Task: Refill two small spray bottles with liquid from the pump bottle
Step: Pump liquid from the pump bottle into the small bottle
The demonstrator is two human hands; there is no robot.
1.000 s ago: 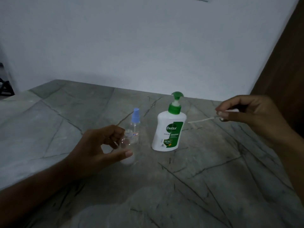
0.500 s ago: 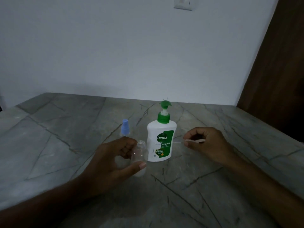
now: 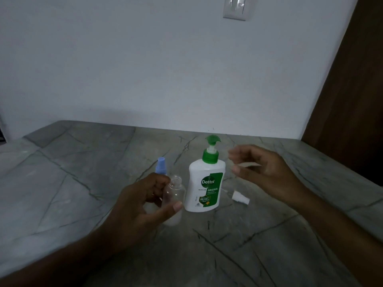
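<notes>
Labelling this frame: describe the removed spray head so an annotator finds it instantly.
Start at the white pump bottle with the green pump, standing mid-countertop. Just to its right, below the right hand, the spray head lies on its side on the stone. It is small and white, detached from any bottle, unlike the blue-capped sprayer behind the left hand.

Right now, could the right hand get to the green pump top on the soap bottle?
Probably yes. The right hand hovers just beside the pump head, with nothing between them; its fingers look loosely open, though blurred.
</notes>
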